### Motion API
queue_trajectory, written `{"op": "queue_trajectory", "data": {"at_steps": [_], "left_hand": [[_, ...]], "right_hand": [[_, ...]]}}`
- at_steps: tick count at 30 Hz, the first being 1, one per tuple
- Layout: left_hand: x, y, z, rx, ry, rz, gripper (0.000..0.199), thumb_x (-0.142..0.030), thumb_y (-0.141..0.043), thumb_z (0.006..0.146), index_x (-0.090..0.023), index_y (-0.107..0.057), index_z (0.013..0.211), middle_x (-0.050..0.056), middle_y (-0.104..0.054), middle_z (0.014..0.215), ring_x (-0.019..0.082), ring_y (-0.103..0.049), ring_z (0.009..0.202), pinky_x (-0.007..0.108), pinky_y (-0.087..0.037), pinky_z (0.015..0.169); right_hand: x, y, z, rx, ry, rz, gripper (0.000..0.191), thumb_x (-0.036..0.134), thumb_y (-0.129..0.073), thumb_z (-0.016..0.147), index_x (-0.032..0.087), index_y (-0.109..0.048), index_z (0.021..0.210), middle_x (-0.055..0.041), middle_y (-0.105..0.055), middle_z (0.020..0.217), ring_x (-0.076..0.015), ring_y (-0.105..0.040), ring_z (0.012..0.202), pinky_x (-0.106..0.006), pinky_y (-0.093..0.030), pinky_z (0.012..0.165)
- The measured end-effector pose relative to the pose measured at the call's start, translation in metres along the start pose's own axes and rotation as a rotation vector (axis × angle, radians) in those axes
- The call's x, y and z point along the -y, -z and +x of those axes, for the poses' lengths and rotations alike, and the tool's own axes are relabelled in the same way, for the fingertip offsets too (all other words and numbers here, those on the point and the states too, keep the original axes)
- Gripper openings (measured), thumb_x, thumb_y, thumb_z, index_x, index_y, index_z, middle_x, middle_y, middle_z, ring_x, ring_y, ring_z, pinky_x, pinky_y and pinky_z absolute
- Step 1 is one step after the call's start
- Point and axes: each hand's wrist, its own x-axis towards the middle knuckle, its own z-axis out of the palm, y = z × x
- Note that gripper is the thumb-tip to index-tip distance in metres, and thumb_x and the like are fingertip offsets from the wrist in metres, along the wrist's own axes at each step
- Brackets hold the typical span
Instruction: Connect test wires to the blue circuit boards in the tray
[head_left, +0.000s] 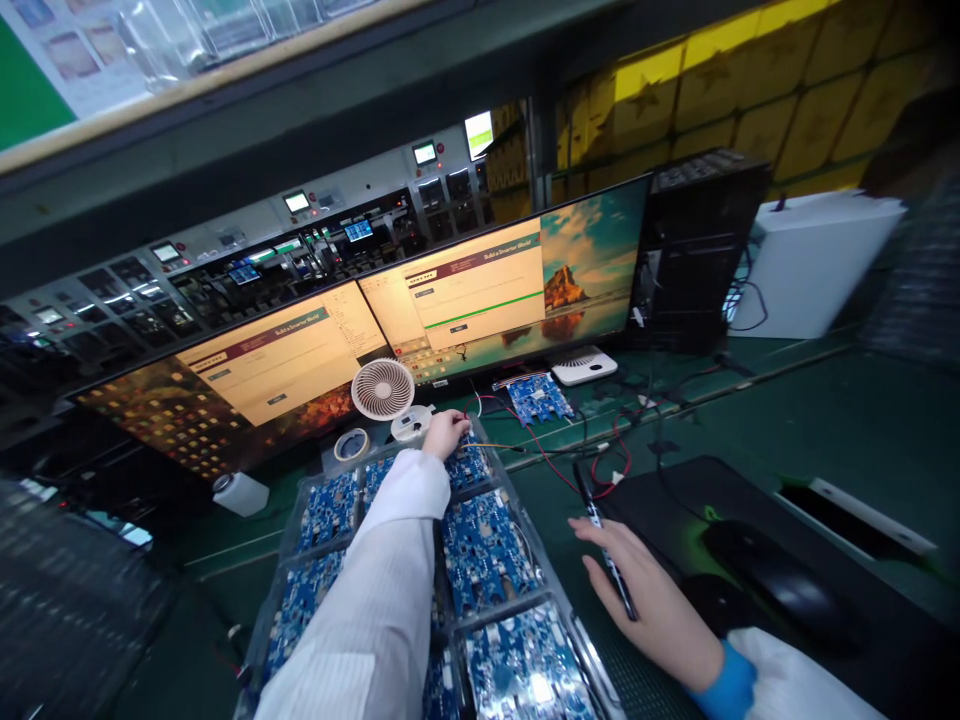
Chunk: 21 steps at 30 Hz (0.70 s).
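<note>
A worker at a green-topped test bench stretches the left arm, in a white ribbed sleeve, straight forward over a clear plastic tray of blue circuit boards. The left hand is at the tray's far end, fingers curled down onto the farthest board, beside thin red and orange wires; whether the fingers actually pinch the board or a wire cannot be told from here, as the knuckles hide the fingertips.

The right hand rests palm down on the bench just right of the tray, wrist cuffed in blue under a white sleeve. Its fingers lie loosely spread and half open, with a slim dark pen-like tool lying across them, its tip pointing away towards the wires. The grip on it looks light rather than clenched.

Just beyond the left hand stand a small white desk fan and a roll of tape. A single blue board sits apart on the bench, wired up with red leads, below two wide monitors showing tan dialog windows. A black mouse sits on a dark mat to the right of the right hand, near but not touching it. A black computer tower and a white box stand at the far right.
</note>
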Motion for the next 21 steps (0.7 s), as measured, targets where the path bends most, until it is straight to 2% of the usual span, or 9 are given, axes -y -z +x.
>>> {"op": "queue_trajectory", "data": {"at_steps": [6, 13, 21], "left_hand": [[0.0015, -0.0095, 0.0041, -0.022, 0.022, 0.026, 0.023, -0.036, -0.056, 0.092, -0.014, -0.063, 0.091, -0.001, -0.065, 0.078, 0.012, -0.063, 0.073, 0.034, -0.055, 0.077], [0.0049, -0.0112, 0.0069, -0.002, 0.037, 0.049, 0.024, -0.037, -0.056, 0.092, -0.014, -0.063, 0.091, 0.0, -0.066, 0.079, 0.012, -0.064, 0.073, 0.034, -0.055, 0.077], [0.0091, -0.0104, 0.0067, -0.038, 0.019, 0.125, 0.024, -0.038, -0.057, 0.091, -0.014, -0.064, 0.091, 0.002, -0.067, 0.088, 0.015, -0.064, 0.086, 0.039, -0.053, 0.085]], "right_hand": [[0.0037, 0.0026, 0.0013, -0.015, 0.036, -0.018, 0.028, 0.018, -0.045, 0.089, 0.025, -0.051, 0.116, -0.0062, -0.068, 0.111, -0.0169, -0.063, 0.106, -0.033, -0.056, 0.088], [0.0022, 0.0014, -0.0014, 0.038, -0.024, 0.031, 0.028, 0.019, -0.045, 0.089, 0.024, -0.056, 0.114, -0.0075, -0.067, 0.113, -0.0185, -0.062, 0.107, -0.035, -0.055, 0.09], [0.001, 0.0004, -0.0014, 0.009, 0.015, 0.003, 0.03, 0.017, -0.046, 0.088, 0.024, -0.054, 0.117, -0.0064, -0.068, 0.111, -0.0171, -0.063, 0.107, -0.033, -0.056, 0.09]]}}
